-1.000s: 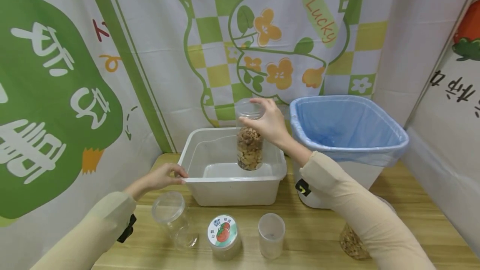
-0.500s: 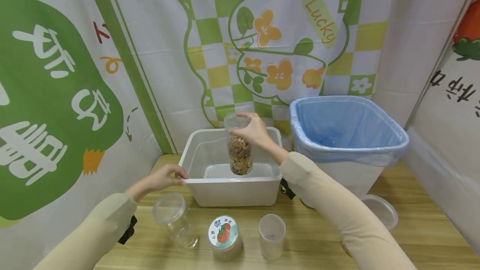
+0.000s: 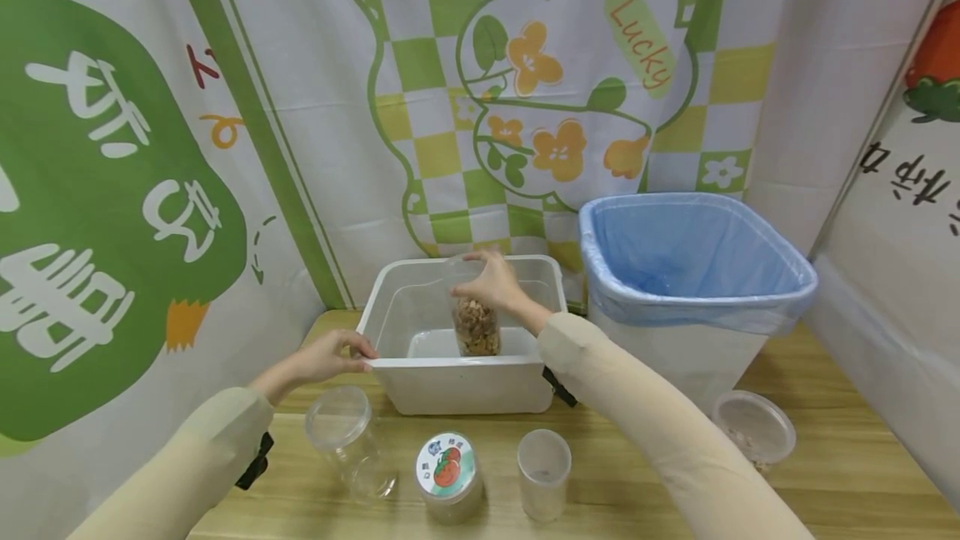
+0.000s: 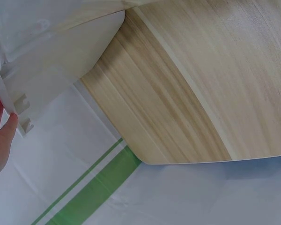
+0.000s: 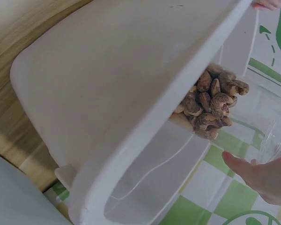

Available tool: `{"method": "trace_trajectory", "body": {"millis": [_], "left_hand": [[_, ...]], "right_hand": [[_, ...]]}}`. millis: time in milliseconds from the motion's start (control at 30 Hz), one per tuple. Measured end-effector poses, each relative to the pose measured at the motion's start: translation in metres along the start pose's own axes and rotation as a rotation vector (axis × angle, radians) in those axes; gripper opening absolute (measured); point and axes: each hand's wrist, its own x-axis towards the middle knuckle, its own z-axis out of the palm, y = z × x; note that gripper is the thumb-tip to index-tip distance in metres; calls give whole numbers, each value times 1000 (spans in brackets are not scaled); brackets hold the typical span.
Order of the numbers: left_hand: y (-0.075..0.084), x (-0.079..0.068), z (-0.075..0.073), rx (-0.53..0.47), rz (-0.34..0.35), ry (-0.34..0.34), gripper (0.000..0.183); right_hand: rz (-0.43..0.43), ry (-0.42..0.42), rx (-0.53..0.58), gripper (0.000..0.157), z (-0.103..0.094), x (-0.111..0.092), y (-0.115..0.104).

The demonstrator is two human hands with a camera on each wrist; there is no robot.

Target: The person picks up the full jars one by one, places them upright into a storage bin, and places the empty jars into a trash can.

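My right hand (image 3: 491, 282) grips the upper part of a clear jar (image 3: 477, 329) with nuts in its lower part. It hangs inside the white plastic tub (image 3: 465, 390), its base hidden behind the front wall. The right wrist view shows brown-skinned nuts (image 5: 210, 101), some looking like cashews, with thumb and fingers round the clear upper jar. At the tub's front left corner, my left hand (image 3: 327, 358) pinches the rim; the left wrist view has its thumb and fingers (image 4: 4, 131) on either side of that edge.
Before the tub stand a clear lidded jar (image 3: 348, 440), a jar with a tomato-print lid (image 3: 448, 473) and a frosted cup (image 3: 543, 473). A bin with a blue liner (image 3: 697, 307) stands to the right. Another lidded container (image 3: 753, 427) is partly behind my right sleeve.
My right hand has carried the jar of nuts left and down into the tub. The container at the right has come into fuller view beside the sleeve. My left hand has stayed at the rim.
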Motion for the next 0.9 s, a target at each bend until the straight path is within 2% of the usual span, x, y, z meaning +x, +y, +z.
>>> {"method": "trace_trajectory", "body": {"millis": [233,500,900], "left_hand": [[-2,0,-1,15,-22,-7,11],[-4,0,2,27,13,11,10],[-4,0,1,36,9,10,10]], "right_hand": [[47,-46,19,59,9,-1,10],[104,-92,108,62,16,-5,26],[160,-121,176,66,25,-10,33]]}}
